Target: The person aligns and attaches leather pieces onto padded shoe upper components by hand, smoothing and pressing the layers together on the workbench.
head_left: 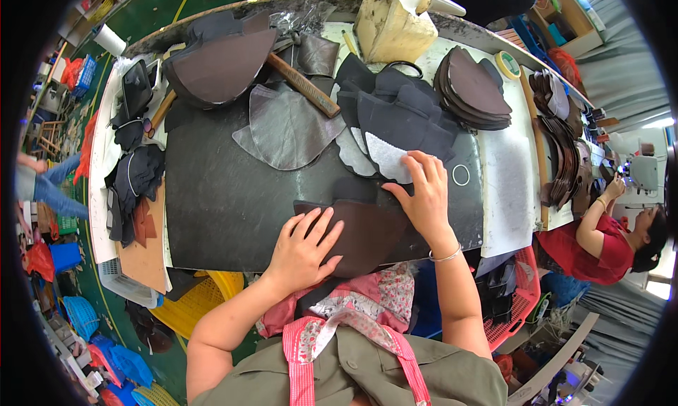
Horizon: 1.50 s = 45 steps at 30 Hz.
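A dark brown leather piece [364, 229] with a black tab at its far side lies at the near edge of the black work board [212, 194]. My left hand [304, 250] rests on its left part, open, fingers spread. My right hand [426, 194] is open, thumb and fingers apart. Its fingertips touch a black piece with a light grey fuzzy strip [387, 156], and its thumb lies by the brown piece's far right corner. More black pieces [402, 109] fan out beyond that hand. To their left lie shiny dark grey leather pieces [289, 127].
A wooden-handled hammer [304, 84] lies beside a stack of brown pieces [222, 67]. Another brown stack [470, 88], a tape roll [507, 65] and a yellowish block [395, 21] stand farther back. A white ring [461, 175] lies right. A co-worker in red [600, 243] sits at the right.
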Each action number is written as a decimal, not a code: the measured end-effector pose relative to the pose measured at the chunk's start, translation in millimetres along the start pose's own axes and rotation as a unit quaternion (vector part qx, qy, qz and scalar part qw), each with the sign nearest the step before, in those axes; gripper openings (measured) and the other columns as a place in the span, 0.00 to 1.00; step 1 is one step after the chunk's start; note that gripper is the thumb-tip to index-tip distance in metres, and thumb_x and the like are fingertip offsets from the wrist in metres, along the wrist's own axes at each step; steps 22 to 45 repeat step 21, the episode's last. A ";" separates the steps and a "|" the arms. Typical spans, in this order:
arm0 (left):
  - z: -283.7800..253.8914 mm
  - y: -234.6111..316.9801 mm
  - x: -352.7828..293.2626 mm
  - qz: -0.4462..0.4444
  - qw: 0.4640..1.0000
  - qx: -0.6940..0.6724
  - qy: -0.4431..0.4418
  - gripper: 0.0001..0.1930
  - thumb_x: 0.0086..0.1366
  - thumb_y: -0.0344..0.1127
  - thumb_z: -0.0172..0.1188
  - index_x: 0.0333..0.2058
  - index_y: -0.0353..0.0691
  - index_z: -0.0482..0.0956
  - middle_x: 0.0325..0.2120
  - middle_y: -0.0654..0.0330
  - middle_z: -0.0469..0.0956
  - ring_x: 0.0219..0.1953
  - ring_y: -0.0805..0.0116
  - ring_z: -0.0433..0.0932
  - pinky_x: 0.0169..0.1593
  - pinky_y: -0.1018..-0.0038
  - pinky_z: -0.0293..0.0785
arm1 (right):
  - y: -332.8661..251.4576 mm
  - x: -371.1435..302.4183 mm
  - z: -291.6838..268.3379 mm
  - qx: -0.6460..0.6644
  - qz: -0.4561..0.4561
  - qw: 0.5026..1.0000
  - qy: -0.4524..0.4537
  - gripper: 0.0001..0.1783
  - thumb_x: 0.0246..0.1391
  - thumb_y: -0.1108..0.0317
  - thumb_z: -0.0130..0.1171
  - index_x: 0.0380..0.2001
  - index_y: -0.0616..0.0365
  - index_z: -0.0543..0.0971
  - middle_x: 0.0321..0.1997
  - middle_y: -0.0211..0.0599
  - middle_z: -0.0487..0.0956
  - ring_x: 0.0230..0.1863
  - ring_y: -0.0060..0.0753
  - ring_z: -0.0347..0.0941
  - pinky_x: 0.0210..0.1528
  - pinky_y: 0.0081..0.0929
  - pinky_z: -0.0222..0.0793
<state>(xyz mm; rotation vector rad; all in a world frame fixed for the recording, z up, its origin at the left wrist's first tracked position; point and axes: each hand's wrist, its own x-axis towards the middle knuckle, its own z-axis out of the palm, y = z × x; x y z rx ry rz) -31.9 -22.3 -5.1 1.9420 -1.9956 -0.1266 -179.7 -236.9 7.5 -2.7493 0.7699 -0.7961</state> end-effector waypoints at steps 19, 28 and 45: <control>6.8 -99.5 72.7 -0.106 0.984 -0.059 0.132 0.22 0.47 0.34 0.67 0.44 0.42 0.75 0.43 0.52 0.74 0.47 0.55 0.71 0.50 0.64 0.68 | -48.7 -53.3 -31.0 0.037 -0.214 0.968 0.126 0.12 0.37 0.78 0.57 0.31 0.64 0.81 0.32 0.39 0.80 0.29 0.33 0.76 0.34 0.31 0.74; 0.3 -102.8 76.7 -0.129 0.979 -0.129 0.095 0.21 0.48 0.34 0.66 0.45 0.45 0.77 0.44 0.52 0.74 0.47 0.55 0.71 0.50 0.64 0.68 | -53.0 -65.5 -29.6 0.031 -0.237 0.970 0.045 0.16 0.36 0.74 0.62 0.35 0.61 0.81 0.33 0.36 0.80 0.30 0.32 0.77 0.36 0.29 0.74; 0.3 -102.8 76.7 -0.129 0.979 -0.129 0.095 0.21 0.48 0.34 0.66 0.45 0.45 0.77 0.44 0.52 0.74 0.47 0.55 0.71 0.50 0.64 0.68 | -53.0 -65.5 -29.6 0.031 -0.237 0.970 0.045 0.16 0.36 0.74 0.62 0.35 0.61 0.81 0.33 0.36 0.80 0.30 0.32 0.77 0.36 0.29 0.74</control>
